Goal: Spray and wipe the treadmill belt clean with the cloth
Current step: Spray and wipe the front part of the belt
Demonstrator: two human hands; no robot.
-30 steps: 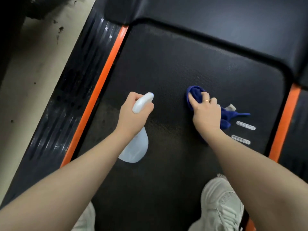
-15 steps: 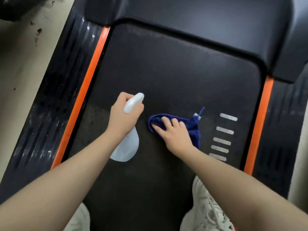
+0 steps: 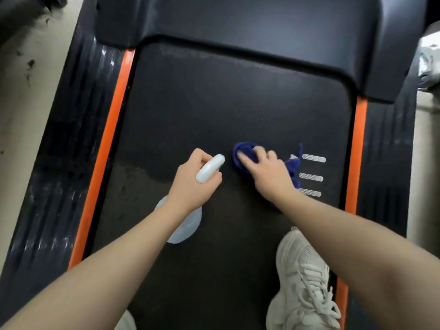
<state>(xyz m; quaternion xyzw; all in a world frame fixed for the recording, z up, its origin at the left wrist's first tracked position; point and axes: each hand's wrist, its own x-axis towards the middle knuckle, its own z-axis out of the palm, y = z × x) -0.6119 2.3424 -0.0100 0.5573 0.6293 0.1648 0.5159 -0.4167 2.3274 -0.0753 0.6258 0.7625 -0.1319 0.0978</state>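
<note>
Wiping step under way. Right hand [image 3: 266, 172], fingers spread flat, pressing blue cloth [image 3: 246, 154] on treadmill belt [image 3: 214, 103] just right of centre. Left hand [image 3: 195, 182] curled round spray bottle [image 3: 188, 225], near 9 o'clock of cloth. Advisable: even pressure, overlapping passes. Open belt toward 12 o'clock. Orange edge strips [image 3: 356, 151] at 3 and 9; shoe [image 3: 302, 282] at 5.

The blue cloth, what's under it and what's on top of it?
The right hand presses on the blue cloth, which lies on the black treadmill belt. The belt patch beneath the cloth is covered, so its cleanliness can't be seen.
</note>
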